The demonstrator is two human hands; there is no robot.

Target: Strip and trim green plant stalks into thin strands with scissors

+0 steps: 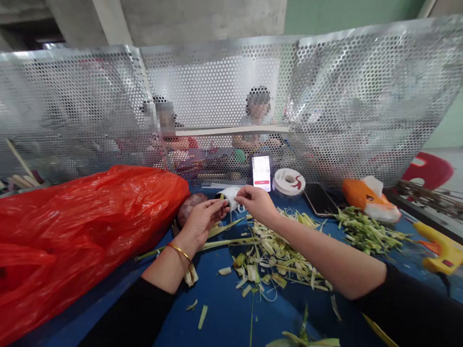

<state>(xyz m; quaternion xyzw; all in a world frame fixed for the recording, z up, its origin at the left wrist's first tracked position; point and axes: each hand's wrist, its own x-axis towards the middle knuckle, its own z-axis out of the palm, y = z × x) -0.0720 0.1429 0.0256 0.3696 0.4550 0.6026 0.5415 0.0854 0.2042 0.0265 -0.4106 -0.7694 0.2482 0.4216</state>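
Observation:
My left hand [201,220] and my right hand [256,202] meet over the far middle of the blue table [225,327]. Both pinch a small white roll of tape or ribbon [230,196] held between them. My left wrist wears a gold bangle [179,250]. Long pale green leaf strips [205,245] lie under the hands, and a heap of cut strips and scraps [270,260] spreads below my right forearm.
A big red plastic bag [57,239] fills the left. A lit phone [261,171], a white tape roll [288,181], a dark phone [320,199], an orange-white object [369,198], green trimmings [364,233] and a yellow glue gun [448,253] lie right. Two people sit behind the perforated metal screen [331,104].

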